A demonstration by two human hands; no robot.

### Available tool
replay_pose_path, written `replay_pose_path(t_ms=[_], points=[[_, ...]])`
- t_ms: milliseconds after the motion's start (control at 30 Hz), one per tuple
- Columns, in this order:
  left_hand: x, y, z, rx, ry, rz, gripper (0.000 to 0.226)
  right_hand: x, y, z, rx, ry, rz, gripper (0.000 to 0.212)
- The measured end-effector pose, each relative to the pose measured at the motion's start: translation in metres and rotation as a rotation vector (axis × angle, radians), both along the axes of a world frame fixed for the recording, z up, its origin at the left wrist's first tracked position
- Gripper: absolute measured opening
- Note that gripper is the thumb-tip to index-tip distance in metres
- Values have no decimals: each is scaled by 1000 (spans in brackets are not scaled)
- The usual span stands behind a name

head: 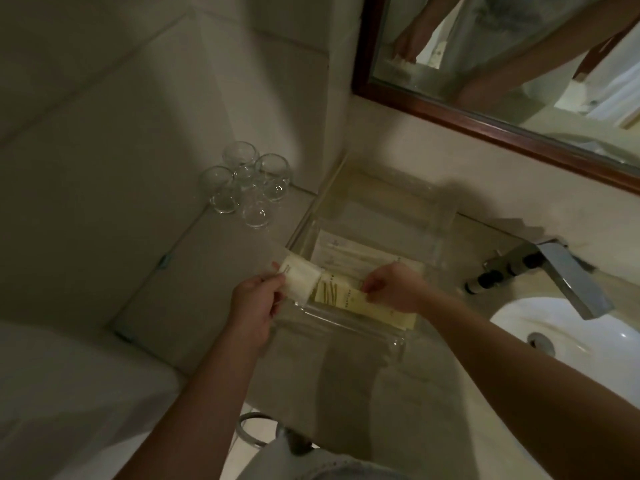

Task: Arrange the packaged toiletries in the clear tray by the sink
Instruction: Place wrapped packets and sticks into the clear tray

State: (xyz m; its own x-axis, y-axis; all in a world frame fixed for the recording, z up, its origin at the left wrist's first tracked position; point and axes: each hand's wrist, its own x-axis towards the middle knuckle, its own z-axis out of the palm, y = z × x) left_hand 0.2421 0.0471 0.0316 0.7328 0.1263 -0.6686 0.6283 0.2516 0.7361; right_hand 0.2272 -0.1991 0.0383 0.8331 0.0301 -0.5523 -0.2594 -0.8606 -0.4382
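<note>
A clear tray point(440, 216) stands on the counter left of the sink point(568, 337). Flat cream toiletry packets lie inside it: a long yellow one point(349, 299) near the front and paler ones point(346, 252) behind. My left hand point(258, 299) pinches a small white packet point(301, 277) at the tray's left wall, held above its edge. My right hand point(391, 287) pinches the upper edge of the long yellow packet inside the tray. Part of that packet is hidden under my right hand.
Several clear glasses point(244, 183) stand in the corner left of the tray. A chrome faucet point(561, 275) and a small dark bottle point(485, 280) sit right of the tray. A wood-framed mirror point(485, 123) hangs above. A white bathtub rim point(69, 386) lies at the left.
</note>
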Motion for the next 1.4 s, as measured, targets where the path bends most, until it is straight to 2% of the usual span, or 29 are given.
replay_pose_path(t_ms=[333,500,833,1067,1167,1200,1267,1333,1400], points=[[1,-4,-3,37,27,-19,12,-7,3,-10,35,-29,-120,18],[-2,-5,-4,44,35,-17,12,-8,8,-11,-7,-62,-115,14],[-6,1,-2,49,25,1,14,6,31,-8,51,-103,-119,14],[-10,-3,3,42,20,-30,9,1,49,-15,-24,-199,-77,17],[-11,-10,5,20,23,-51,10,-6,48,-12,107,-224,-212,27],[-12,-14,5,17,19,-60,10,-9,46,-9,229,-196,-312,34],[-15,-25,7,23,22,-106,10,-18,42,-1,600,-83,-573,43],[-21,-39,10,29,24,-177,8,-30,35,7,821,-15,-705,36],[-27,-54,12,29,9,-258,6,-41,27,9,773,-35,-658,18]])
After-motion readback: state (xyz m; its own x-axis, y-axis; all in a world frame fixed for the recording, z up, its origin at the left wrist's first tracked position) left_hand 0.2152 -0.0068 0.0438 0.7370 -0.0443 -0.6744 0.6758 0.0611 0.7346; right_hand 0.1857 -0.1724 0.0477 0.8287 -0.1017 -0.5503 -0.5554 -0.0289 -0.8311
